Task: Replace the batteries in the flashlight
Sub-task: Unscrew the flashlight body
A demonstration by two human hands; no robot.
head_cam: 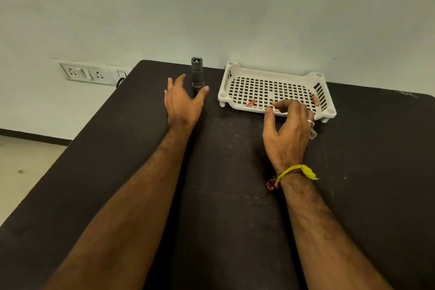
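Dark grey metal flashlight (pixel 196 72) standing upright on the black counter (pixel 226 172), near the far edge and close to the pale wall (pixel 211 7). Left hand (pixel 182 101) just in front of it, fingers spread wide, thumb tip beside the base of the flashlight; touching or not, cannot tell. To the right, a white plastic tray with perforated floor and short legs (pixel 231 70), resting on the counter, well apart from the flashlight. Inside the tray, a small red battery (pixel 250 102) lying near the front left, and a brownish cylinder, maybe another battery (pixel 314 99), lying by the right wall. Right hand (pixel 288 132) over the front rim of the tray, thumb out to the side, other fingers curled down; fingertips seem to pinch something small and pale, too hidden to name. Silver ring (pixel 310 123) on one finger, yellow thread band (pixel 297 172) around the right wrist. On the wall at left, a white socket panel with switches (pixel 86 73).
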